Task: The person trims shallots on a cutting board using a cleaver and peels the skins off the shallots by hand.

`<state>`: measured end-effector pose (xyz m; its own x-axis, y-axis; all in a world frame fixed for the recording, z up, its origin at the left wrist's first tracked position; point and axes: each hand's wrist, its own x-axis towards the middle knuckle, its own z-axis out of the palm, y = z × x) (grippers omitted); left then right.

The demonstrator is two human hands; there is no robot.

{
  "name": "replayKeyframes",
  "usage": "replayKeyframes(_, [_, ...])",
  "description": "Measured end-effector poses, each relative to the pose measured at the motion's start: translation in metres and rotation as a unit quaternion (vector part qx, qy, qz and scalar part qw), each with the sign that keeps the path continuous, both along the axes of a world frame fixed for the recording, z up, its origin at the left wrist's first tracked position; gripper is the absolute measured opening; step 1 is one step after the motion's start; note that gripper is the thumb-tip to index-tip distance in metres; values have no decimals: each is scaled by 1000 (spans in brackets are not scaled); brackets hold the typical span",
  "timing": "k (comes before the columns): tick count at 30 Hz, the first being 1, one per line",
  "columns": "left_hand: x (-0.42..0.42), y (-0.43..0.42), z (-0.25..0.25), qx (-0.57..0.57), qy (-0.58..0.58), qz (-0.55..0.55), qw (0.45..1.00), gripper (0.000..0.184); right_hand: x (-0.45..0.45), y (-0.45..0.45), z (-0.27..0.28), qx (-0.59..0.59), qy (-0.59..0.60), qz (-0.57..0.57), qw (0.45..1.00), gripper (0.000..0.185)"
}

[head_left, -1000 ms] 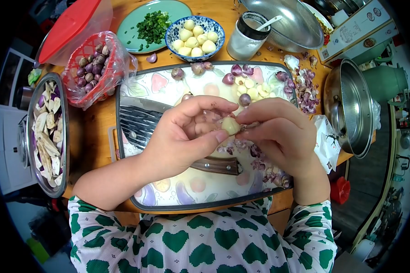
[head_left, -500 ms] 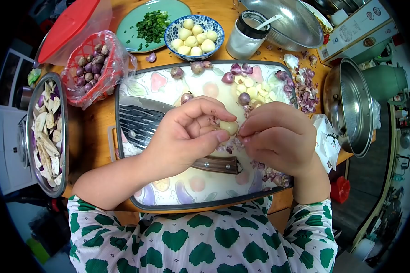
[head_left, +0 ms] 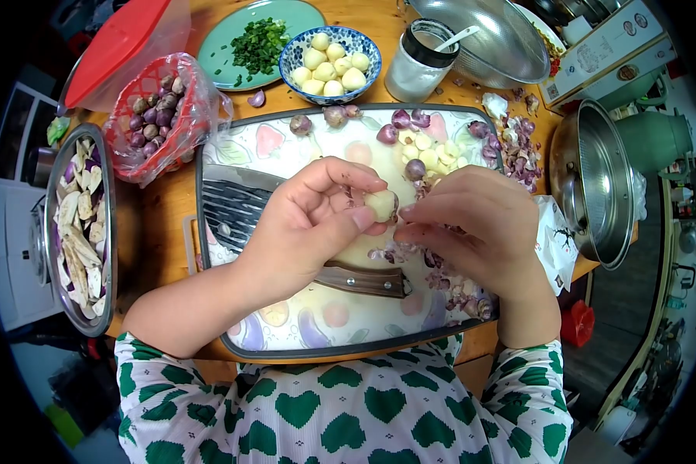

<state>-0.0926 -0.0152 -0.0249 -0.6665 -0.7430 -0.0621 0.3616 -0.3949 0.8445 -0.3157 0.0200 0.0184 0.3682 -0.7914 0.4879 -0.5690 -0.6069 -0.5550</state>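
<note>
My left hand (head_left: 317, 213) pinches a mostly peeled, pale garlic clove (head_left: 378, 206) between thumb and fingers; brownish-purple skin clings to its right end. My right hand (head_left: 472, 228) is curled just right of the clove, thumb and forefinger slightly apart, with nothing clearly held between them. Both hands are above a patterned cutting board (head_left: 336, 315). A cleaver (head_left: 363, 280) with a wooden handle lies on the board, partly under my left hand. Peeled garlic pieces (head_left: 441, 155), unpeeled purple bulbs (head_left: 335, 115) and loose skins (head_left: 456, 298) are on the board.
Behind the board stand a blue-and-white bowl of peeled garlic (head_left: 330, 93), a green plate of chopped greens (head_left: 216, 46) and a jar (head_left: 414, 69). A red basket (head_left: 124, 100) and an eggplant tray (head_left: 108, 255) are left. Metal basins (head_left: 603, 178) and skins (head_left: 522, 158) are right.
My left hand has shifted slightly left with the clove and turned it, so skin shows at its right end. My right fingertips have parted slightly and moved off the clove.
</note>
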Motion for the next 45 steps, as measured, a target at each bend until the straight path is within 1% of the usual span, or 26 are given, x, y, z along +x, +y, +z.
replayKeyframes(2, [1, 0, -2, -8, -4, -5, 1000, 23, 0, -1, 2, -43, 8, -11, 999, 23])
replayKeyframes(5, [1, 0, -3, -6, -3, -23, 1000, 22, 2, -2, -1, -80, -19, -7, 997, 22])
replayKeyframes(8, [2, 0, 0, -2, -27, -31, 999, 23, -2, 2, -1, -50, 2, 9, 999, 21])
replayKeyframes(11, [2, 0, 3, 3, -40, -29, 999, 23, -2, 5, -1, -35, -3, -8, 999, 21])
replayKeyframes(14, [0, 1, 5, -1, -43, -15, 999, 23, -4, 0, -1, -53, 0, 23, 998, 24])
replayKeyframes(19, [0, 1, 5, 7, -56, -6, 998, 22, -2, 7, -2, -25, -1, 40, 999, 18])
replayKeyframes(23, [0, 0, 9, 11, -68, -19, 997, 21, -1, 7, -1, -15, 12, 40, 999, 15])
replayKeyframes(25, [1, 0, 11, 26, -78, -36, 996, 20, 3, 12, 0, 76, -16, 20, 997, 13])
replayKeyframes(27, [4, -1, 3, -96, -176, -23, 979, 20, 5, 13, 3, 161, -45, 16, 986, 13])
replayKeyframes(29, [7, -2, 0, -171, -228, -21, 958, 20, 7, 12, 5, 239, -75, 27, 968, 15])
replayKeyframes(30, [7, -3, 0, -185, -232, -26, 954, 21, 7, 12, 2, 199, -53, 33, 978, 10])
replayKeyframes(31, [7, -3, 2, -156, -214, -31, 964, 21, 7, 13, -4, 159, -31, 38, 986, 13])
replayKeyframes(32, [7, -3, 3, -127, -196, -36, 972, 22, 7, 13, -7, 118, -8, 44, 992, 21])
replayKeyframes(34, [3, -2, 10, 22, -109, -47, 993, 22, 8, 14, -7, 117, -14, 43, 992, 19])
replayKeyframes(35, [2, -1, 9, 29, -94, -46, 994, 21, 9, 14, -6, 116, -17, 42, 992, 19])
replayKeyframes(37, [1, 0, 8, 45, -67, -44, 996, 19, 7, 14, -3, 124, 10, 50, 991, 10])
replayKeyframes(41, [2, -4, 10, 72, -75, -82, 991, 19, 6, 12, 7, 187, 22, 71, 979, 15])
replayKeyframes(44, [0, -3, 13, 81, -99, -87, 988, 19, 5, 9, 4, 55, 84, 104, 989, 24])
replayKeyframes(45, [0, -3, 13, 84, -100, -89, 988, 19, 4, 8, 2, 29, 95, 110, 989, 29])
